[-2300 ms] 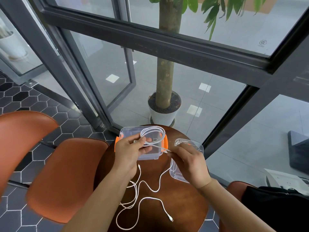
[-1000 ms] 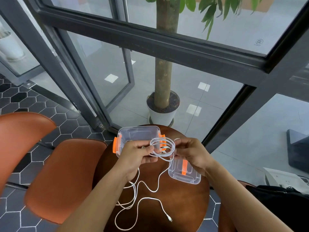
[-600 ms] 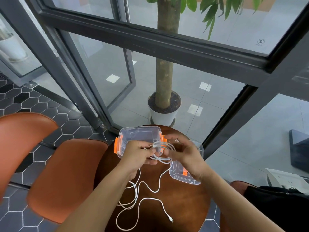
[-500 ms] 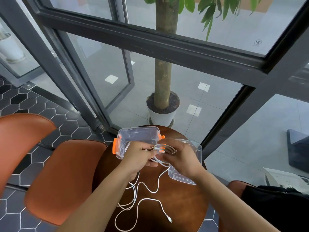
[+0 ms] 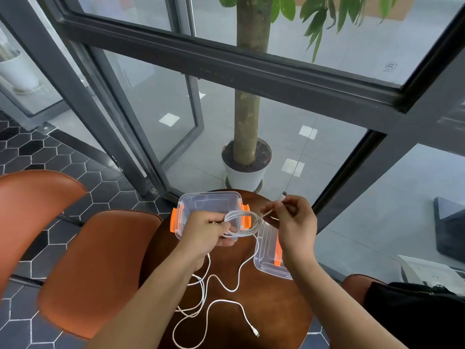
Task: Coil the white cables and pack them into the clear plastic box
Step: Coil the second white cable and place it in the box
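Holding the centre of the head view, the left hand (image 5: 205, 231) has its fingers curled round one side of a coiled white cable (image 5: 247, 222), gripping the loops together. The coil hangs over the right end of the clear plastic box (image 5: 208, 195), in front of its right orange latch (image 5: 245, 215), and not inside it.

Over to the right hand (image 5: 295, 222): thumb and fingertips pinch the cable's free end, drawn up and to the right of the coil, with the plug (image 5: 283, 196) poking out above the knuckles.

The box sits open at the far edge of the round wooden table (image 5: 276, 311), a second orange latch (image 5: 173, 220) on its left end. Just beside it on the right lies the clear lid (image 5: 263, 260) with its orange handle (image 5: 277, 250), partly under the right wrist.

Lower in the frame, loose white cable (image 5: 256, 333) sprawls in open curves across the tabletop, running up under the left hand.

At the left edge, two brown chairs (image 5: 95, 268) stand by the table. Upper centre, beyond the glass, a potted tree (image 5: 247, 172) stands in a white pot.
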Demonstrator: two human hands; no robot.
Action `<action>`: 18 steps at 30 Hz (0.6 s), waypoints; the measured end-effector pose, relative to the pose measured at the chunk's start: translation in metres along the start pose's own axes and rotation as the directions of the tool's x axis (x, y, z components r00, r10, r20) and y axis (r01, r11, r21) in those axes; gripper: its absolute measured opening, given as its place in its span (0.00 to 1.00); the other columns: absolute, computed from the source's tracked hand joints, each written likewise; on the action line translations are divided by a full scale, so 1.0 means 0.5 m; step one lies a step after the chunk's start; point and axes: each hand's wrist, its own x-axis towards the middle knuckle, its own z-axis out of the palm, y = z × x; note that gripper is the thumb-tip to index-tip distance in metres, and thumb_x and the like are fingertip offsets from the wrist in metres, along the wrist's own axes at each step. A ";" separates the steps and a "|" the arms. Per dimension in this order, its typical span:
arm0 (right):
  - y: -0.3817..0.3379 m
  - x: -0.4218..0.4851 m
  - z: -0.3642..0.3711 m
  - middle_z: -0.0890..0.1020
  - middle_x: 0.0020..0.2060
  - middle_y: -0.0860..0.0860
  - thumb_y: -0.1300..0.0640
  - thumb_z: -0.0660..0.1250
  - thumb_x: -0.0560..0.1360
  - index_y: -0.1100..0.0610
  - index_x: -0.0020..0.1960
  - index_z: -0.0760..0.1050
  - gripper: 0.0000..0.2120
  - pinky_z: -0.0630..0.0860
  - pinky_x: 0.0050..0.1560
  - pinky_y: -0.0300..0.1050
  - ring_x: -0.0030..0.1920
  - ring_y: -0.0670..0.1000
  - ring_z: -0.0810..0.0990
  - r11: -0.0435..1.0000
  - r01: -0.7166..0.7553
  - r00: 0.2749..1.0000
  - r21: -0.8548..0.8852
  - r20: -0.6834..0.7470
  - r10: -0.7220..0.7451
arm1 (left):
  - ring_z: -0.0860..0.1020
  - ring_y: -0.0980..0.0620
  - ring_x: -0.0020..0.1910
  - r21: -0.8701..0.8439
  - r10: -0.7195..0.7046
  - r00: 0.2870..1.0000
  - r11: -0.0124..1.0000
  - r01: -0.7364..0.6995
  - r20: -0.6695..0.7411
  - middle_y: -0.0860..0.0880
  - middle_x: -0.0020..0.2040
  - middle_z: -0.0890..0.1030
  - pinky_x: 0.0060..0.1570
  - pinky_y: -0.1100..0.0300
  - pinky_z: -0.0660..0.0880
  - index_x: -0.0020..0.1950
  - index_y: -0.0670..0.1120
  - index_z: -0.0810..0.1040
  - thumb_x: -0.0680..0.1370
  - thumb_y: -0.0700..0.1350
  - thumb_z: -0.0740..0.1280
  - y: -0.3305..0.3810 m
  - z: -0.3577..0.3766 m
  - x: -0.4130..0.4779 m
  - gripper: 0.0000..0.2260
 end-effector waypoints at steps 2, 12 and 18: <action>0.001 0.010 -0.006 0.86 0.40 0.57 0.64 0.64 0.81 0.59 0.52 0.75 0.03 0.85 0.44 0.50 0.39 0.54 0.87 0.993 -0.112 0.993 0.023 -0.043 0.113 | 0.86 0.47 0.42 0.040 0.073 0.997 0.997 -0.073 -0.006 0.43 0.45 0.85 0.46 0.49 0.85 0.47 0.46 0.85 0.80 0.33 0.66 0.004 0.007 -0.002 0.11; 0.045 0.053 -0.033 0.87 0.37 0.58 0.62 0.70 0.78 0.63 0.51 0.84 0.06 0.85 0.47 0.56 0.36 0.55 0.86 0.910 -0.261 0.863 -0.323 0.344 0.370 | 0.85 0.52 0.36 0.392 0.191 0.956 0.880 -0.268 0.223 0.55 0.38 0.85 0.45 0.58 0.81 0.55 0.48 0.86 0.80 0.39 0.67 0.017 0.004 0.001 0.10; 0.041 0.073 -0.054 0.82 0.38 0.62 0.65 0.70 0.76 0.63 0.50 0.85 0.06 0.75 0.34 0.40 0.33 0.53 0.77 0.917 -0.150 0.513 -0.370 0.764 0.393 | 0.85 0.48 0.37 0.361 0.178 0.932 0.886 -0.292 0.317 0.47 0.43 0.87 0.44 0.57 0.84 0.59 0.45 0.84 0.80 0.35 0.66 0.041 -0.005 0.004 0.12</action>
